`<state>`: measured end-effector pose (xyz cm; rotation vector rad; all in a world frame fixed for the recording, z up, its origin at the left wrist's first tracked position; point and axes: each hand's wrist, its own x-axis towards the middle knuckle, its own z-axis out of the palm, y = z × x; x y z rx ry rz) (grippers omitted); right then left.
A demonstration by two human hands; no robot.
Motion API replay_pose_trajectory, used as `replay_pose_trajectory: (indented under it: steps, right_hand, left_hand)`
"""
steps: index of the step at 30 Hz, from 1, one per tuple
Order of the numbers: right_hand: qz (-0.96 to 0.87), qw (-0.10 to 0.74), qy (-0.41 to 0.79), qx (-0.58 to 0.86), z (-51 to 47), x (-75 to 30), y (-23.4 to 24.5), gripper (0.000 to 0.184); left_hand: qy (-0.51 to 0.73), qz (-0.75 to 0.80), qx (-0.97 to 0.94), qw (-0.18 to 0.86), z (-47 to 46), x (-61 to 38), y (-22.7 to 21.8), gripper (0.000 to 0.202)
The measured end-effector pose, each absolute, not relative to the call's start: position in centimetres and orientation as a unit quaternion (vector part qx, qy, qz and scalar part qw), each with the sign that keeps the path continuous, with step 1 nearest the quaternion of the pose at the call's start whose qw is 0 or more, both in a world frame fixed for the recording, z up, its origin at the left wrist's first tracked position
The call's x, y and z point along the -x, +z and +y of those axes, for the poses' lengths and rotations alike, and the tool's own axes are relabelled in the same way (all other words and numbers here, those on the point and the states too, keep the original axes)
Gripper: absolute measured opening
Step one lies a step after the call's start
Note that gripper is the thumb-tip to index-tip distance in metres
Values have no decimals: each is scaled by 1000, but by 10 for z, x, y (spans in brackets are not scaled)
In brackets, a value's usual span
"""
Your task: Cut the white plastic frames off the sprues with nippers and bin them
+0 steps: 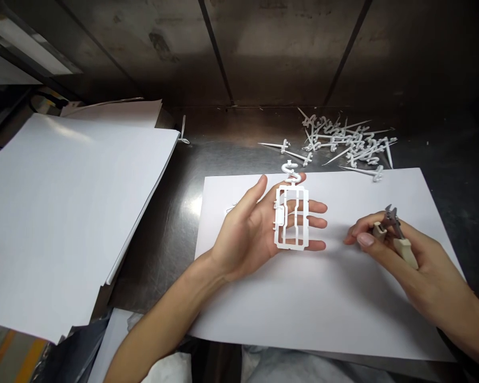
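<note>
My left hand point(243, 239) is palm up over the white sheet, its fingers stretched out and spread. Across its fingers it holds a flat white plastic sprue frame point(305, 221), with thin inner bars and a curled S-shaped piece point(290, 171) at the top. A small white part point(280, 215) sits on the frame's left side. My right hand point(415, 260) is to the right, fingers curled round a pair of side cutters point(401, 242) with pale handles. The cutters' jaws point up and away from me, apart from the frame.
Beyond the white sheet point(323, 314), a pile of white plastic sprue offcuts point(351, 141) lies on the dark metal table point(223, 154). Large white sheets point(64, 213) are stacked at the left. A dark metal wall point(279, 53) closes off the back.
</note>
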<state>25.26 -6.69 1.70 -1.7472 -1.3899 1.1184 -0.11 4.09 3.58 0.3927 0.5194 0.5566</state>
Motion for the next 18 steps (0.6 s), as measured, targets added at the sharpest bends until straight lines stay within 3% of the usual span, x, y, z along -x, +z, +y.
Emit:
replay_pose_trajectory:
  steps: [14, 18]
  right_hand:
    - [-541, 314, 437, 646, -68, -255, 15, 27]
    - [-543, 311, 441, 644, -66, -253, 19, 31]
  left_hand:
    - [269, 253, -172, 913, 40, 1, 36, 76]
    - [261, 284, -224, 895, 38, -1, 36, 63]
